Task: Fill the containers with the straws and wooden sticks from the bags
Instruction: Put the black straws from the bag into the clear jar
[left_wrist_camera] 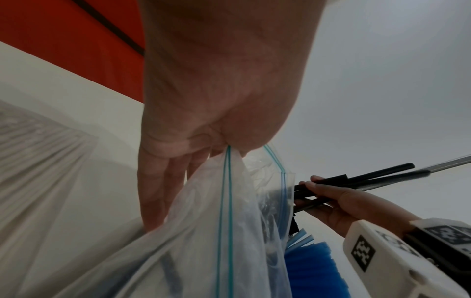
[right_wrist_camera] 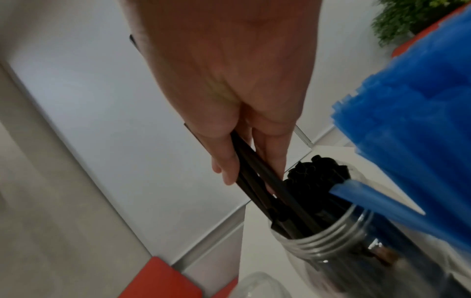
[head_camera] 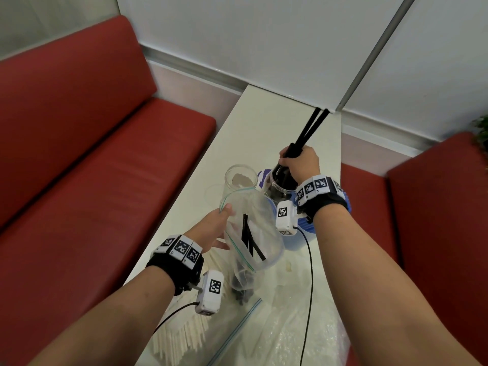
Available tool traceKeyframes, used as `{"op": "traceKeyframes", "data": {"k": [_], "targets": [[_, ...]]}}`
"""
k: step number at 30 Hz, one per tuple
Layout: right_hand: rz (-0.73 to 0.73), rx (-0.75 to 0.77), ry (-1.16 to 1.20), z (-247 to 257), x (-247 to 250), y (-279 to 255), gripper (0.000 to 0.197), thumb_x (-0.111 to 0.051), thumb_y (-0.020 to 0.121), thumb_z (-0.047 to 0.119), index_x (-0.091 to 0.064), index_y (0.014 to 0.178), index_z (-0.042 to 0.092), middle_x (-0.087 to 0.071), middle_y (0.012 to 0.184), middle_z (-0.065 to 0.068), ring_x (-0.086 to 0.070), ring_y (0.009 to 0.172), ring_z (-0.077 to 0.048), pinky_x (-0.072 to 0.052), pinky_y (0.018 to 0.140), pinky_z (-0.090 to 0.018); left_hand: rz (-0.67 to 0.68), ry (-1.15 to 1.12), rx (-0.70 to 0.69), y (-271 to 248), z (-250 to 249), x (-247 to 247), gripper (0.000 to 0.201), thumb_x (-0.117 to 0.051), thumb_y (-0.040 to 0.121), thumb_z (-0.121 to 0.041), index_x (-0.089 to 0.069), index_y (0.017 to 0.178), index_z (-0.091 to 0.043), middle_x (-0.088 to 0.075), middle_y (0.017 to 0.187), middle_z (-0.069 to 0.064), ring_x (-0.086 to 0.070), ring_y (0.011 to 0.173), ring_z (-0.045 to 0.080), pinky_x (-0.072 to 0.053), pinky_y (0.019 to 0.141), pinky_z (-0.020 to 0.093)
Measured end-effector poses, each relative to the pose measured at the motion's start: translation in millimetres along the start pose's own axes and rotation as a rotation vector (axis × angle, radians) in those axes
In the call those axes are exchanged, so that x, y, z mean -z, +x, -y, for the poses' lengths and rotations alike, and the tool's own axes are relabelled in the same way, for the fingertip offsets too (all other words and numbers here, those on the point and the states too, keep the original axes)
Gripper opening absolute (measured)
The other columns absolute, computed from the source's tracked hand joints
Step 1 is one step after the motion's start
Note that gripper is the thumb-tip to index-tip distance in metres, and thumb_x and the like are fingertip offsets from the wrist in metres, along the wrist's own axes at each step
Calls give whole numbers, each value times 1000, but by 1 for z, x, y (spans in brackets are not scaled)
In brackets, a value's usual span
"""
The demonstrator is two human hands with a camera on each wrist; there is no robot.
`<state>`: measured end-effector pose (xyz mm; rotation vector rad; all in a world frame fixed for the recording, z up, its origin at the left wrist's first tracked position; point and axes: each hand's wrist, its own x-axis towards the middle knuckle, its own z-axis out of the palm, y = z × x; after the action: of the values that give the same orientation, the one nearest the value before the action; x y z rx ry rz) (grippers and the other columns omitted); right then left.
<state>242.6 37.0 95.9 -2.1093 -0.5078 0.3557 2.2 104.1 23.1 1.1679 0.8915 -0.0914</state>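
My right hand grips a bundle of black straws. Their lower ends stand in a clear jar that holds more black straws. My left hand pinches the rim of an open clear zip bag, held up over the table. A few black straws remain in that bag. In the left wrist view the thumb and fingers clasp the bag's rim. An empty clear jar stands just left of the straw jar.
Blue straws stand packed in a container right beside the straw jar. Pale sticks lie fanned out at the table's near left edge. Crumpled clear plastic covers the near right. Red benches flank the narrow white table.
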Motion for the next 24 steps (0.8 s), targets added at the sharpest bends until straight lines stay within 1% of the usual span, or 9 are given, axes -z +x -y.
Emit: {"op": "traceKeyframes", "data": {"k": [3,6,8,10,13,15,18,20,24], "targets": [[-34,-4,2,-4,1,3,16,-76,80,2,-74,94,9,-73,92,-4,-69,90,-22,-56,75,-27,-8,-5,-6,1,1,1,48,-30,102,-53,-51,127,-18,-66,113,16,-66,94,30,-57,72,42],[-15,-44,46,-8,3,2,19,-82,78,10,-73,94,6,-73,88,-8,-73,86,-30,-60,83,-42,-5,-19,-8,2,2,1,47,-31,102,-51,-51,127,-16,-64,117,18,-64,95,32,-57,80,46],[-18,-58,97,-9,4,3,22,-83,77,11,-73,94,4,-74,89,-13,-73,85,-35,-60,85,-48,-6,-24,-10,3,3,1,47,-31,102,-51,-51,127,-16,-64,117,18,-64,94,32,-56,82,48],[22,-75,58,-11,5,2,21,-83,77,7,-73,95,5,-74,94,-13,-73,91,-33,-59,89,-48,1,-24,-8,3,4,0,47,-31,102,-51,-51,127,-16,-65,116,18,-64,94,32,-57,82,47],[83,-81,59,-9,9,3,21,-80,78,5,-72,96,11,-73,97,-11,-71,98,-30,-58,90,-45,7,-17,-9,3,4,-1,48,-31,102,-52,-51,127,-17,-66,113,16,-65,93,31,-57,78,45],[64,-42,135,-3,13,4,17,-79,79,9,-69,92,15,-71,94,-8,-70,97,-31,-57,86,-43,2,-15,-6,3,3,0,48,-31,102,-53,-51,126,-17,-67,111,14,-66,92,30,-57,75,42],[-12,15,221,7,18,2,6,-73,85,22,-67,86,22,-72,96,-6,-70,99,-29,-56,92,-49,5,-15,-4,3,2,0,47,-31,102,-53,-52,126,-18,-68,109,13,-67,92,30,-57,74,41],[-28,31,239,11,19,1,7,-67,91,29,-68,90,21,-73,97,-6,-71,97,-27,-56,93,-52,7,-10,-2,2,2,0,47,-32,101,-54,-52,125,-19,-69,109,13,-67,94,31,-57,75,43],[68,19,103,10,19,-1,8,-67,93,25,-71,94,17,-70,97,-7,-68,100,-29,-55,95,-53,15,0,0,-1,1,-2,47,-32,101,-54,-52,125,-19,-68,109,13,-67,93,31,-58,76,43]]}}
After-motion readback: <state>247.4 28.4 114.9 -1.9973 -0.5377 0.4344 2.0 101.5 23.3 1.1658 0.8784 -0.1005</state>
